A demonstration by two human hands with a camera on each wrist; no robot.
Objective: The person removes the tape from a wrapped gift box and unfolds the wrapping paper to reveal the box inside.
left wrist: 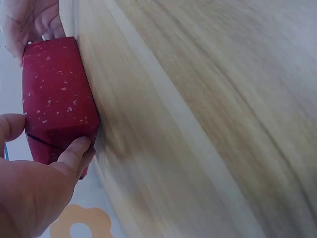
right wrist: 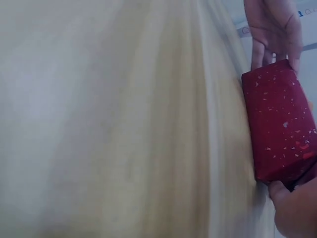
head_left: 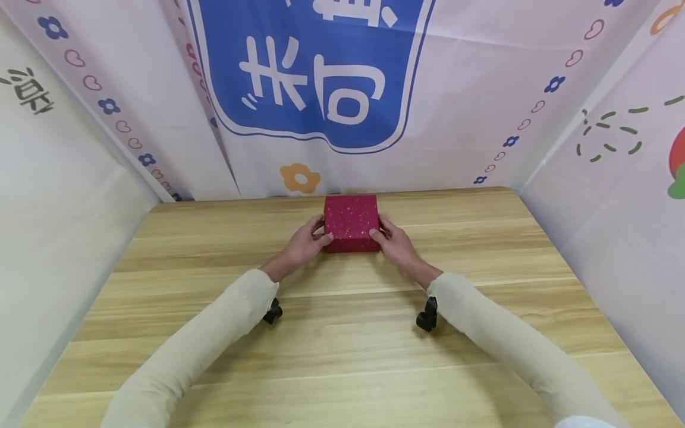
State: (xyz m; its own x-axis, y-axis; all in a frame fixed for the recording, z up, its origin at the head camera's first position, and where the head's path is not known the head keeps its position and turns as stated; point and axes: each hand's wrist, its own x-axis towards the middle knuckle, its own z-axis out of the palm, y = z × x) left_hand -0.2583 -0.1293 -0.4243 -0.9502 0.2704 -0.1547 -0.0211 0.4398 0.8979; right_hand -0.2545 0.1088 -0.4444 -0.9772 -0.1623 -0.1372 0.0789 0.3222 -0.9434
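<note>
A dark red box [head_left: 351, 223] with pale flecks sits at the far edge of the table, near the back wall. My left hand [head_left: 308, 241] holds its left side, thumb at the upper front corner and fingers along the side. On the opposite side my right hand [head_left: 398, 244] grips it the same way. In the left wrist view, a dark seam crosses the end of the box [left wrist: 59, 84] beside the left hand [left wrist: 39, 183]. The right wrist view shows the box [right wrist: 280, 121] between both hands, the right hand [right wrist: 297, 208] partly cut off by the frame.
The light wood-grain table [head_left: 348, 345] spreads out in front of the box. Behind it hangs a white printed cloth with a blue panel [head_left: 299, 113] and an orange flower [head_left: 300, 178]. White printed sheets [head_left: 615, 196] stand along both sides. Small black devices [head_left: 427, 315] hang under each wrist.
</note>
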